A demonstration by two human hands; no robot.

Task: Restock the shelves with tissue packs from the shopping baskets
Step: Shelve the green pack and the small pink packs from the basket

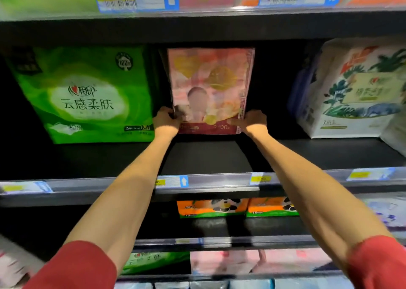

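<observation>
On the middle shelf point(208, 157), toward its back edge, a pink tissue pack point(211, 84) is held upright. Its lower left corner is gripped by the left hand point(166, 120) and its lower right corner by the right hand point(253, 121), with both arms stretched forward. A green pack point(87, 95) is seen just beside it on the left, and a white pack point(351, 91) stands apart toward the right end.

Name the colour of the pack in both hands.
Mostly pink pack, dark red base; head view.
</observation>
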